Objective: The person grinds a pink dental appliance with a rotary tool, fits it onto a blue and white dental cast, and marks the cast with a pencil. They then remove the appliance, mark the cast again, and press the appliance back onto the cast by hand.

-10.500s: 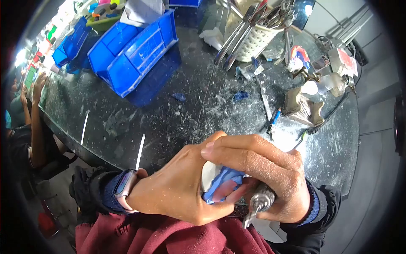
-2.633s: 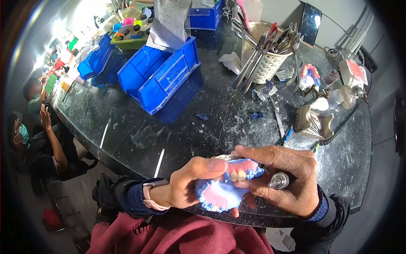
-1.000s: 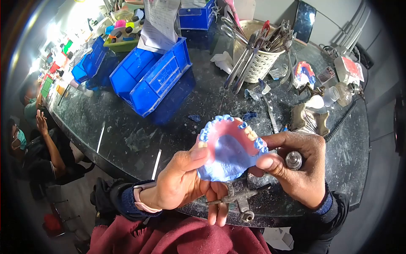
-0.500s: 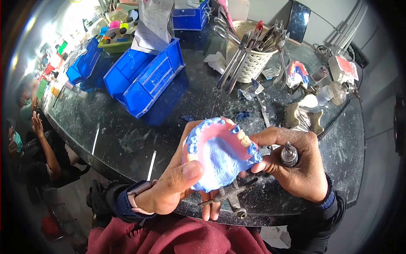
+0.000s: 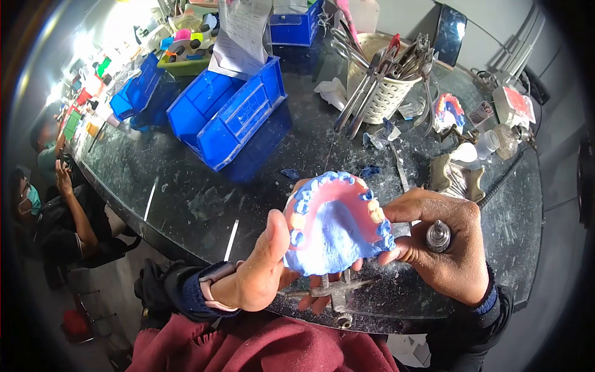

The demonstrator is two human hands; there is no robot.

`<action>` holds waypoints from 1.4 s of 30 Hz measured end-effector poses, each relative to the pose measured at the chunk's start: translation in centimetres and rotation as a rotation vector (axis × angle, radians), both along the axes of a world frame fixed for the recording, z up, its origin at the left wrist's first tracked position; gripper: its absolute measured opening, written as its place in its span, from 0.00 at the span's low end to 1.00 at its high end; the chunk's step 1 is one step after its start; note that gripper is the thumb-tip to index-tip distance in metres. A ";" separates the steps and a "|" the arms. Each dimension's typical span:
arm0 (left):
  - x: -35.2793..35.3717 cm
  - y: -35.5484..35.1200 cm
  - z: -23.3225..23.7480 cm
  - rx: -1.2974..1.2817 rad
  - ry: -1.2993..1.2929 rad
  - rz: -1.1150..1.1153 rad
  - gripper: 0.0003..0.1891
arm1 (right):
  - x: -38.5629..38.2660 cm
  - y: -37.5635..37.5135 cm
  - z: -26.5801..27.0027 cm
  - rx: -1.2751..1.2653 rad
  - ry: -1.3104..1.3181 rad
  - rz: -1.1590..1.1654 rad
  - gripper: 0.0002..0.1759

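Observation:
A dental model (image 5: 331, 239) with a light-blue palate, pink gum and a mix of cream and blue teeth is held above the bench edge. My left hand (image 5: 257, 273) supports it from the left and below; its thumb stands up off the surface and its other fingers are partly hidden beneath. My right hand (image 5: 443, 251) touches the model's right rim with thumb and fingertip. A metal rotary handpiece (image 5: 439, 237) is also gripped in my right hand, its tip end showing. Below the model is a cross-shaped metal fixture (image 5: 338, 297) at the bench edge.
Blue bins (image 5: 229, 124) stand at the back left. Behind my right hand are a white basket (image 5: 381, 99) of metal tools, a plaster model (image 5: 455, 177) and another dental model (image 5: 449, 113). A phone (image 5: 449, 36) leans at the back. Another person's hand (image 5: 64, 178) shows at far left.
My left thumb has lifted off the dental model, and the model has tilted, showing more of its left teeth. The whole view has shifted slightly, with the bench contents further right.

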State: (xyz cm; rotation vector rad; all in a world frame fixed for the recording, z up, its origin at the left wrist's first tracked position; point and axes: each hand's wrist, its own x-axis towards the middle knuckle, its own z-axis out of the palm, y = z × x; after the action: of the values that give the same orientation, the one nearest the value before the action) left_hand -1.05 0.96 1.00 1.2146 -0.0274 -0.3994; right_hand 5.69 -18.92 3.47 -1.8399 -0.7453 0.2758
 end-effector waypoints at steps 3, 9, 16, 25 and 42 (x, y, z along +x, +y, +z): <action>0.0 0.1 -0.4 -0.039 -0.017 -0.010 0.49 | 0.0 0.0 -0.4 0.055 0.035 -0.006 0.19; -0.1 -0.1 -0.8 -0.038 -0.076 0.073 0.44 | 0.1 0.1 -0.3 0.030 0.030 0.014 0.18; 0.1 -0.6 0.1 -0.072 -0.112 0.150 0.40 | 0.0 0.2 -0.1 -0.029 0.013 -0.005 0.15; 0.2 -0.6 0.1 -0.029 -0.162 0.182 0.41 | 0.0 0.3 -0.1 -0.032 0.012 -0.020 0.15; 0.5 -0.2 -1.9 -0.063 0.027 0.129 0.36 | 0.1 -4.3 4.6 -0.145 -0.555 -0.465 0.50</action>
State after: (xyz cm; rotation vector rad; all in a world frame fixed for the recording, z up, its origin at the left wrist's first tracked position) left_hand -0.57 0.79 -0.92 1.1418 0.0610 -0.3001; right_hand 5.79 -23.26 8.08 -2.1922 -0.6469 -0.5128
